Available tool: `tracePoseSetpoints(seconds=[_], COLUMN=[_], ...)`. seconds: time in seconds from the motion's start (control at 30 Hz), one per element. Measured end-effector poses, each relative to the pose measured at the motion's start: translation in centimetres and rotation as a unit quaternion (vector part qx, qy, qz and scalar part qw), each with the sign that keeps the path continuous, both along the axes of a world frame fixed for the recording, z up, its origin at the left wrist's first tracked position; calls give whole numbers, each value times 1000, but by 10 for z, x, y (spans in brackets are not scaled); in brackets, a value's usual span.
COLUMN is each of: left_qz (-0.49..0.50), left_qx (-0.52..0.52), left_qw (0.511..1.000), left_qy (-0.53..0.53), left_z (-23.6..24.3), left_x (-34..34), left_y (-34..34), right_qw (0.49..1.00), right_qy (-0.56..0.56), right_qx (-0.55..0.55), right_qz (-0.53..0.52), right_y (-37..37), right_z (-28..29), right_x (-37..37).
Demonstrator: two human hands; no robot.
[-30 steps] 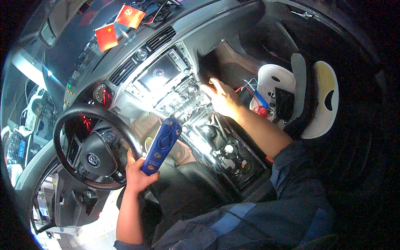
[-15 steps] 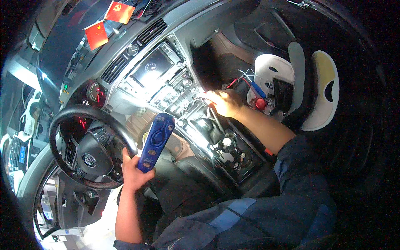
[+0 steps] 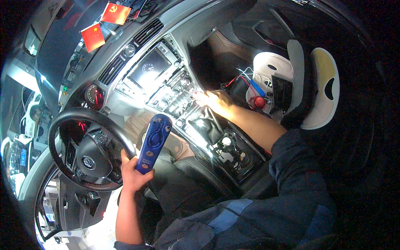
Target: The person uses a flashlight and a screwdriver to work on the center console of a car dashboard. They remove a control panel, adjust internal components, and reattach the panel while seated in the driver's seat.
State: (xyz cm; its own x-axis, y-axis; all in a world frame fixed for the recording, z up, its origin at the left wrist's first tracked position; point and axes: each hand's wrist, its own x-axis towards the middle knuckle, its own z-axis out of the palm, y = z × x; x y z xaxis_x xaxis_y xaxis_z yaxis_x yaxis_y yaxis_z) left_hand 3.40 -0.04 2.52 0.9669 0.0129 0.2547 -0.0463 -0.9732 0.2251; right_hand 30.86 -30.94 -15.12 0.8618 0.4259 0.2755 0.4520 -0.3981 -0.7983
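Note:
My left hand (image 3: 135, 177) is closed round the lower end of a blue hand-held work light (image 3: 155, 143), beside the steering wheel (image 3: 89, 154). Its back faces up, and bright light falls on the centre console. My right hand (image 3: 214, 102) reaches to the console below the climate control panel (image 3: 175, 89). Its fingers are drawn together at the panel's lower right corner; glare hides what they grip, if anything. Nearer me, the gear lever's dark boot (image 3: 211, 131) sits in the console, whose trim is off, with inner parts (image 3: 233, 156) exposed.
A lit screen (image 3: 150, 66) is set in the dashboard above the controls. Two small red flags (image 3: 104, 27) stand on the dash top. On the passenger seat side lie a white panel (image 3: 273, 66), a blue tool with wires (image 3: 257, 88) and a red round object (image 3: 259, 102).
My right hand has shifted a little to the left along the console, toward the lower edge of the controls. The work light stays in my left hand, nearly where it was.

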Motion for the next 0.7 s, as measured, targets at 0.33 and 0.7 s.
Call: tracePoseSetpoints(seconds=[0.33,0.7], left_qz=[9,8], left_qx=[7,-4], left_qw=[1000,1000], left_qy=[14,7], left_z=[-1,1], left_x=[0,0], left_y=[1,-3], right_qw=[982,903], right_qy=[-151,-410], right_qx=[-102,-122], right_qz=[-55,-25], right_y=[7,29], right_z=[6,-8], right_x=[-5,6])
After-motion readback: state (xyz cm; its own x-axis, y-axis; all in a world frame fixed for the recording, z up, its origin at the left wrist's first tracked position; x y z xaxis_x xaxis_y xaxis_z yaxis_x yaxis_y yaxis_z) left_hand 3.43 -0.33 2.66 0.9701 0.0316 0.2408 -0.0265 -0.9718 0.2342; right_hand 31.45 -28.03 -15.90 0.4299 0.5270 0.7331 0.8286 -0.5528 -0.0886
